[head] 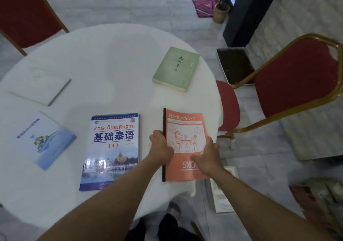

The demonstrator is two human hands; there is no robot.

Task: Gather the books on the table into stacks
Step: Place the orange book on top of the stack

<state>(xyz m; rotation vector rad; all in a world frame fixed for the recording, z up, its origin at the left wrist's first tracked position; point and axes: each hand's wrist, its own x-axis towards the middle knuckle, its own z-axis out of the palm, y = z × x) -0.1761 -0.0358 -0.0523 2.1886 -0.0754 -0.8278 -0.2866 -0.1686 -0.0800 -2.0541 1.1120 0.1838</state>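
books lie flat and apart on the round white table (111,55); the orange book (185,129) sits by the table's right edge, close to the near side; the left hand (160,146) grips its black left edge with curled fingers, thumb on the cover; the right hand (207,159) lies flat on the cover by its right edge, fingers spread; the blue book (113,148) is just beside it on the left with a gap between; the green book (176,69) is nearer the far right edge; the middle of the table is bare
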